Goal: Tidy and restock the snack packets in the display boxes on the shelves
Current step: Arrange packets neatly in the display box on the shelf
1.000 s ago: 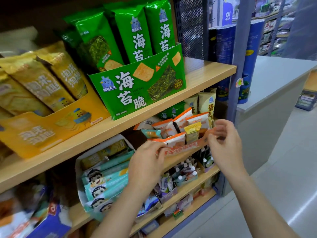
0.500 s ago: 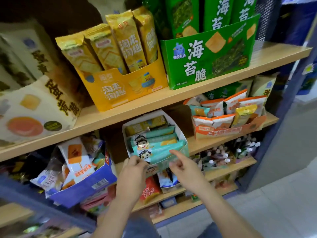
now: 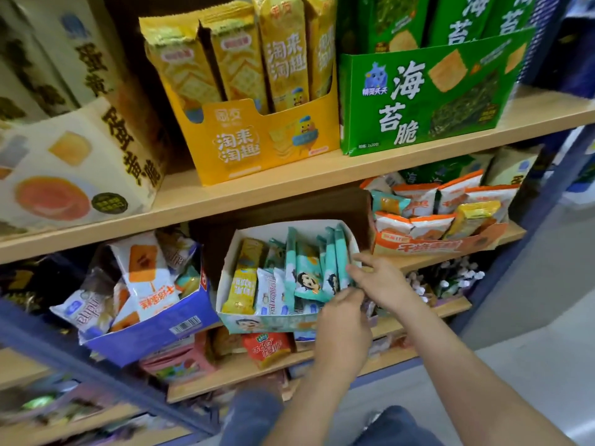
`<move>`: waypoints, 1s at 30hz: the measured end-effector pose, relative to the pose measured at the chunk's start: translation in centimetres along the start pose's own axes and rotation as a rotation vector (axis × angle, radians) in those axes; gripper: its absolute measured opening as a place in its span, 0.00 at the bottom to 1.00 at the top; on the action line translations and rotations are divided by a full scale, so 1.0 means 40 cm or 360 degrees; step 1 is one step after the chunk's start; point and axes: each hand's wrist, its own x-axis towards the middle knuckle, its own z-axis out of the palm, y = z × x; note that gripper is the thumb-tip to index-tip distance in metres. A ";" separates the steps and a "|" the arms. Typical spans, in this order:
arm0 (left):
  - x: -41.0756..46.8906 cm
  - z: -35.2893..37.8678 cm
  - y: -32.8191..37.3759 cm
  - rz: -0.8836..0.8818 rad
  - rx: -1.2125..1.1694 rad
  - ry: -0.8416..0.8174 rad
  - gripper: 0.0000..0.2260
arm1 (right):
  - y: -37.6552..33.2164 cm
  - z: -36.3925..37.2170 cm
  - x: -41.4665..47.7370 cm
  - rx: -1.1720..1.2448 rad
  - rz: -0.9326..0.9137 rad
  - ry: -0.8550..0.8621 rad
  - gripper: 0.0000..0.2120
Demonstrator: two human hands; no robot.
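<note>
Now both hands are at the right-hand end of the white cardboard display box (image 3: 257, 323), which sits tilted toward me on the middle light wooden shelf (image 3: 415, 261). The teal foil snack packets (image 3: 309, 272) stand on edge in it, long axes running from the front lip toward the back. My left hand (image 3: 344, 320), nearer me, curls its fingers round their lower ends. My right hand (image 3: 383, 283) lies just beyond, fingers against the outermost packet; whether it pinches I cannot tell. Squaring the row, I judge, means pushing leftward toward the yellow packets (image 3: 241, 284).
</note>
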 end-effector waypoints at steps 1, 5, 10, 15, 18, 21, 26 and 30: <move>-0.003 -0.015 -0.007 0.0046 -0.0032 0.0055 0.10 | -0.003 -0.006 -0.003 0.0002 0.0012 -0.0051 0.21; 0.010 -0.121 -0.073 -0.0011 0.0144 0.0465 0.11 | -0.026 0.017 -0.035 -0.0591 -0.0107 0.0112 0.27; 0.060 -0.175 -0.149 -0.0278 0.0587 0.0020 0.18 | -0.053 0.086 -0.034 -0.0850 -0.0250 0.0163 0.34; 0.100 -0.188 -0.175 -0.0292 0.0913 -0.0192 0.19 | -0.034 0.071 -0.021 -0.0745 -0.0294 0.0137 0.28; 0.134 -0.186 -0.170 -0.0458 0.0980 -0.0338 0.24 | -0.025 0.084 -0.021 -0.0733 -0.0419 0.0181 0.24; 0.163 -0.165 -0.144 -0.0553 0.0916 -0.0413 0.27 | -0.023 0.090 -0.009 -0.0639 -0.0414 0.0190 0.24; 0.139 -0.133 -0.125 -0.0415 0.0728 -0.0152 0.22 | -0.021 0.062 0.020 -0.0549 -0.0499 0.0037 0.20; 0.127 -0.131 -0.132 -0.0291 0.0740 -0.0146 0.20 | -0.038 0.054 0.022 -0.0428 -0.0523 -0.0355 0.20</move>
